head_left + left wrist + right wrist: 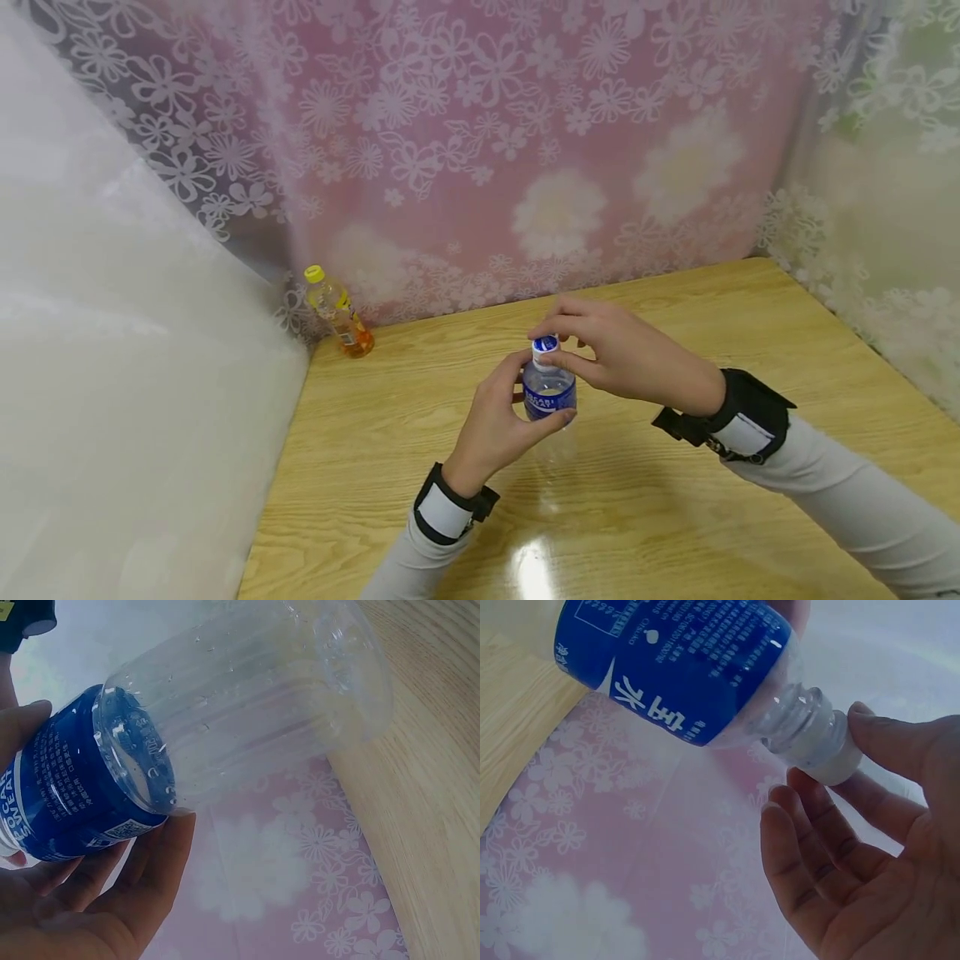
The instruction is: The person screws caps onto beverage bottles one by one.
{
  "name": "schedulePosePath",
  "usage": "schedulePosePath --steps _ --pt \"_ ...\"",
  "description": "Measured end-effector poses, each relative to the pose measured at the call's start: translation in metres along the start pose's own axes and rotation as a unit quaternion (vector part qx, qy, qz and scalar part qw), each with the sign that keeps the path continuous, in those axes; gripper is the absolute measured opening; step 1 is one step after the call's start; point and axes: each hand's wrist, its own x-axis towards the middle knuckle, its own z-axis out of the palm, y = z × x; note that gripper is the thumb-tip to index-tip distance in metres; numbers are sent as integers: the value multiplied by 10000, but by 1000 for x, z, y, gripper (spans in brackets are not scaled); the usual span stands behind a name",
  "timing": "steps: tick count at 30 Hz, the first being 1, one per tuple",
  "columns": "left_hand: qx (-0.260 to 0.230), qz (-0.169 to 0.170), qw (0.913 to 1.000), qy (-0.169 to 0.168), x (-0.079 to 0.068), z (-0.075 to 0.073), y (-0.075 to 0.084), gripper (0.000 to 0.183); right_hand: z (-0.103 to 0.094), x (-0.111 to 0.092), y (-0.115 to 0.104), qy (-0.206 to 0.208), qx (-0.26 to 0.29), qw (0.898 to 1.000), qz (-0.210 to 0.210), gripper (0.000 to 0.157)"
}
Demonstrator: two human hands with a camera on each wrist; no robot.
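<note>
A clear plastic bottle (551, 403) with a blue label is close to upright over the table; whether its base touches the wood I cannot tell. My left hand (497, 421) grips it round the label, thumb on the near side. In the left wrist view droplets cling to the clear lower part of the bottle (255, 705). The white cap (545, 345) with a blue top sits on the neck. My right hand (633, 354) pinches this cap between thumb and forefinger. The right wrist view shows the other fingers (784, 859) loosely bent below the cap.
A yellow-capped bottle (339, 312) with some orange contents stands at the table's back left corner. Beneath both hands lies a wooden table (375, 483). A pink flowered curtain (450, 167) hangs behind it, with a white sheet (135, 333) along the left side.
</note>
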Motion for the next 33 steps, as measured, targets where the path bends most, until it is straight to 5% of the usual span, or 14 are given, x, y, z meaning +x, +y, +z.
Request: schedulePosePath --steps 4,9,15,21,27,33 --pt "-35 55 10000 -21 0 1 -1 71 5 0 0 139 -246 9993 256 25" --pt "4 99 9999 -45 0 1 -1 72 6 0 2 -3 -282 9987 419 43" --pt "111 159 9998 -1 3 -1 -1 74 -9 -1 12 -684 636 9955 -187 48" --pt "108 118 9999 -20 2 -3 -2 74 -8 2 18 -753 701 9928 -606 39" --pt "27 72 10000 -11 1 -1 -3 73 2 6 14 -295 307 9989 -209 20" --pt "50 21 10000 -15 -1 -1 -4 74 5 5 15 -384 32 9992 125 41"
